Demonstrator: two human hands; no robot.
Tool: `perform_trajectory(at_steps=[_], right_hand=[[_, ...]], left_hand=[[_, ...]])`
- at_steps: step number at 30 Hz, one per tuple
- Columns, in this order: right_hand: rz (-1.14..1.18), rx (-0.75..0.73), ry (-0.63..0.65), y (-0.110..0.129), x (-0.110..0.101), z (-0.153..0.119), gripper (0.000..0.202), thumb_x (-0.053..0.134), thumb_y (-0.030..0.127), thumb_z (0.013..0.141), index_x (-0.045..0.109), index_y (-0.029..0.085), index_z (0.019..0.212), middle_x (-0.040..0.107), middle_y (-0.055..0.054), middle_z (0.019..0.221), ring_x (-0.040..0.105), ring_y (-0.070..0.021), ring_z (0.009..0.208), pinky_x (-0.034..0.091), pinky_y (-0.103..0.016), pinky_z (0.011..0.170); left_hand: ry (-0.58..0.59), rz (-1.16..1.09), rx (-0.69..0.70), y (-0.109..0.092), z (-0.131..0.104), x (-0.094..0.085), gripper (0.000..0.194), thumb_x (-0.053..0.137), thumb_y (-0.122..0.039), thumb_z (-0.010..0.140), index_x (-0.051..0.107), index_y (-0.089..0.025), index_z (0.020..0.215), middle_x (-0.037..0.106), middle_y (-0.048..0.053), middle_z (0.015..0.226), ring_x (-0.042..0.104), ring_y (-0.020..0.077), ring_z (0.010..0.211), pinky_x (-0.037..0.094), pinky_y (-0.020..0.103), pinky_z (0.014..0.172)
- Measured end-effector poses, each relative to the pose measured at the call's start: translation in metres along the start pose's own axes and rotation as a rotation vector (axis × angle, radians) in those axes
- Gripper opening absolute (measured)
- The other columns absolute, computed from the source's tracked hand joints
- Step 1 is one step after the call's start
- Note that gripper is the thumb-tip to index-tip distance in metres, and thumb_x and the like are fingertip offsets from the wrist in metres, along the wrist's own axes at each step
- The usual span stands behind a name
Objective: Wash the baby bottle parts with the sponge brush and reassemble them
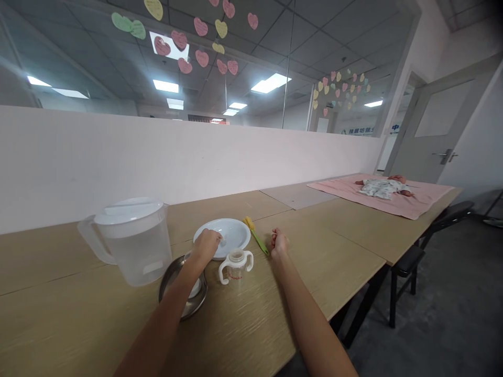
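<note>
The bare left forearm [167, 314] slants forward and inward, bringing the left hand [206, 245] over the left part of the white bowl [240, 236], knuckles up, fingertips drawn together; whether they pinch anything is too small to tell. The bare right forearm [306, 309] also angles inward, its right hand [279, 242] loosely curled, right of the bowl and apart from it.
</note>
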State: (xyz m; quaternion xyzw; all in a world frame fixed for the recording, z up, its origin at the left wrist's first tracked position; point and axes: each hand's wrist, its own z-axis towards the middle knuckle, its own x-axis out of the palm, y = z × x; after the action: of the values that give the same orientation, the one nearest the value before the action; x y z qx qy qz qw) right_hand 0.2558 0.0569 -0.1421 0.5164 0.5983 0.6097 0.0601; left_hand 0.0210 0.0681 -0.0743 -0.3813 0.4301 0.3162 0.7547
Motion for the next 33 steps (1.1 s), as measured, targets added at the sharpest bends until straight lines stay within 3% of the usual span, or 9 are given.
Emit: perform_trajectory(at_steps=[5, 10, 15, 21, 33], right_hand=[[0.007, 0.027, 0.014, 0.0, 0.0, -0.001, 0.013, 0.051, 0.027, 0.075, 0.05, 0.018, 0.066, 0.034, 0.012, 0.037, 0.023, -0.0033, 0.028, 0.019, -0.017, 0.033], [0.0, 0.045, 0.029, 0.002, 0.001, -0.002, 0.013, 0.05, 0.024, 0.076, 0.05, 0.017, 0.065, 0.035, 0.011, 0.036, 0.023, -0.0027, 0.028, 0.018, -0.016, 0.033], [-0.01, 0.05, 0.052, 0.001, 0.002, -0.002, 0.014, 0.051, 0.025, 0.076, 0.051, 0.017, 0.065, 0.034, 0.011, 0.037, 0.022, -0.0024, 0.029, 0.017, -0.016, 0.032], [-0.034, 0.042, 0.061, -0.002, 0.001, 0.001, 0.015, 0.053, 0.029, 0.075, 0.05, 0.017, 0.066, 0.034, 0.012, 0.037, 0.022, -0.0024, 0.029, 0.017, -0.017, 0.032], [-0.084, 0.006, 0.054, -0.003, -0.001, 0.0, 0.015, 0.052, 0.027, 0.075, 0.051, 0.018, 0.065, 0.035, 0.011, 0.037, 0.024, -0.003, 0.029, 0.02, -0.016, 0.031]], left_hand=[[0.009, 0.061, -0.049, 0.003, 0.002, 0.003, 0.024, 0.05, -0.009, 0.072, 0.074, -0.015, 0.076, 0.069, 0.019, 0.086, 0.061, 0.0291, 0.093, 0.043, 0.037, 0.084], [0.06, 0.039, -0.068, 0.005, 0.002, 0.002, 0.025, 0.052, -0.008, 0.066, 0.074, -0.017, 0.075, 0.071, 0.016, 0.087, 0.063, 0.0272, 0.088, 0.044, 0.034, 0.078], [0.15, -0.069, -0.037, 0.01, 0.003, -0.001, 0.019, 0.055, -0.016, 0.065, 0.073, -0.024, 0.069, 0.073, 0.006, 0.076, 0.063, 0.0209, 0.076, 0.043, 0.027, 0.068], [0.219, -0.213, 0.017, 0.015, 0.005, -0.001, 0.019, 0.052, -0.029, 0.07, 0.069, -0.022, 0.068, 0.07, 0.002, 0.063, 0.06, 0.0178, 0.062, 0.038, 0.025, 0.06], [-0.048, -0.594, 0.015, 0.007, 0.007, -0.007, 0.038, 0.024, -0.045, 0.088, 0.048, -0.017, 0.098, 0.067, 0.005, 0.074, 0.064, 0.0145, 0.058, 0.048, 0.029, 0.064]])
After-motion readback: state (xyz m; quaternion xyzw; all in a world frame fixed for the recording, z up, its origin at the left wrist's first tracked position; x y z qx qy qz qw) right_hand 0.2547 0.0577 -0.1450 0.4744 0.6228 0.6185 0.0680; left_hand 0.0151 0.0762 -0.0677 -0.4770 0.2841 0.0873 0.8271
